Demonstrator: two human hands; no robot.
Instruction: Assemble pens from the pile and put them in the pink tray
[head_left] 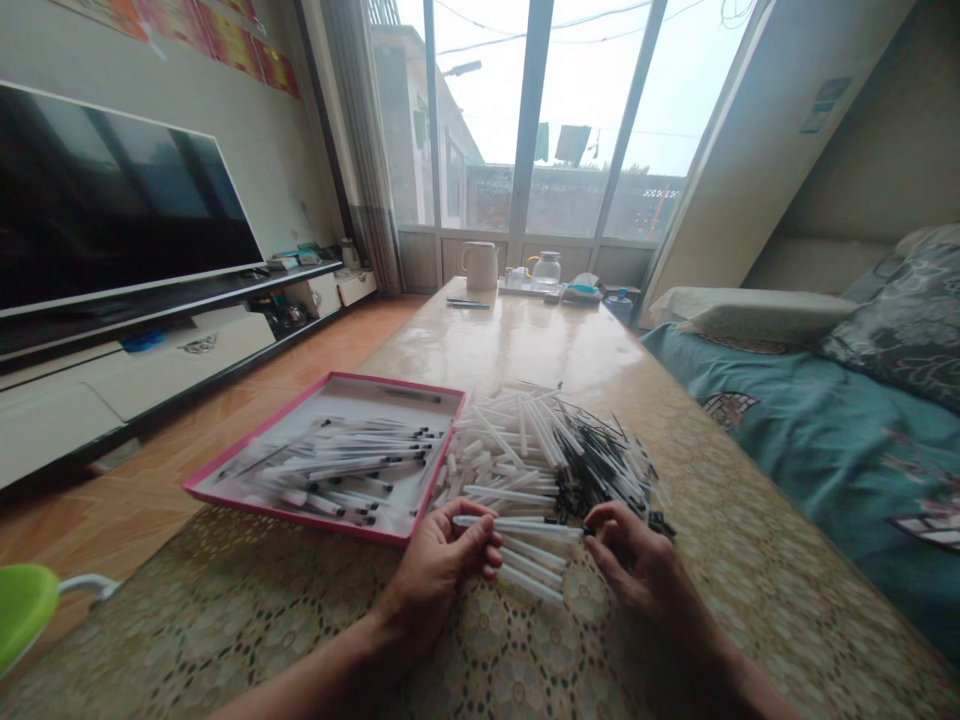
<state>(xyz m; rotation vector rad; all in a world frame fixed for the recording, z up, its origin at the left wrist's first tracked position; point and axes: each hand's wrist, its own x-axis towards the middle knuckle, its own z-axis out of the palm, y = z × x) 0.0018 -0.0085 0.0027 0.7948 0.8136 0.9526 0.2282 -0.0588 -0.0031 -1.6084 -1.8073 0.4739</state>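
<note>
My left hand (454, 550) pinches a white-barrelled pen (525, 526) near one end, between thumb and fingers. The pen lies level and points right. At its far end my right hand (637, 555) holds a small black end plug (588, 533) between thumb and forefinger, against or very near the barrel. Several white pen barrels (532, 572) lie on the table just below the held pen. Behind my hands is a heap of white barrels and caps (499, 445). To its right are dark, thin pen refills (600, 450) with black small parts.
A pink-rimmed shallow box (281, 522) with several pens having black ends stands left of the heap. A patterned cover lies over the long table (480, 665). At its far end are a kettle (480, 266) and a glass pitcher (546, 270). A sofa (780, 430) runs along the right.
</note>
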